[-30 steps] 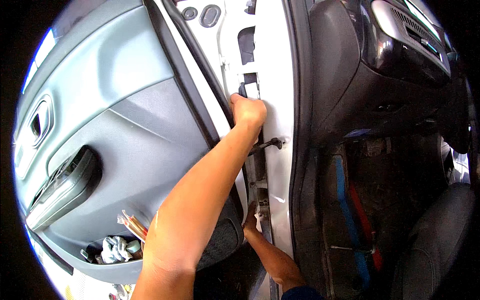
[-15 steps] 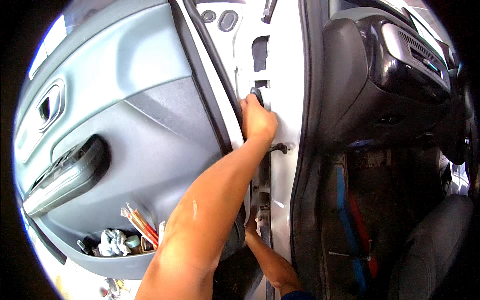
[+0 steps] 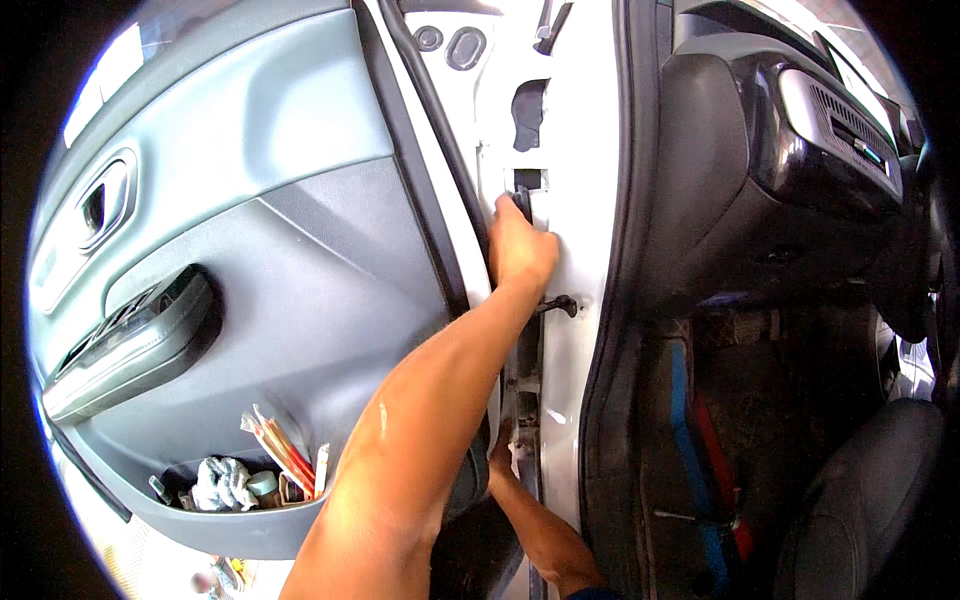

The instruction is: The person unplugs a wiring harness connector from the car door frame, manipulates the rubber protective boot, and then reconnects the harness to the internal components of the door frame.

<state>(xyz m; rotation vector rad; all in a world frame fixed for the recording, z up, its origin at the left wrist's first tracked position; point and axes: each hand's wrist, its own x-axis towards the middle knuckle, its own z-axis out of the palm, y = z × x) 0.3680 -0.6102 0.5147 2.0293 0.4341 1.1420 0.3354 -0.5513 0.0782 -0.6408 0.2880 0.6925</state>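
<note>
The left hand gripped a black hinge part on the white door pillar; the right hand, low in the gap, had a grip I couldn't make out.

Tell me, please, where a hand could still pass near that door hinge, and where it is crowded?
Free: the bare white pillar face above the left hand, beside the dashboard. Crowded: the hinge gap, filled by the left hand, the black check strap and the right hand lower down; the door pocket holds rags and sticks.

sunlit open car: grey door panel left, dark dashboard and black seat right.
</note>
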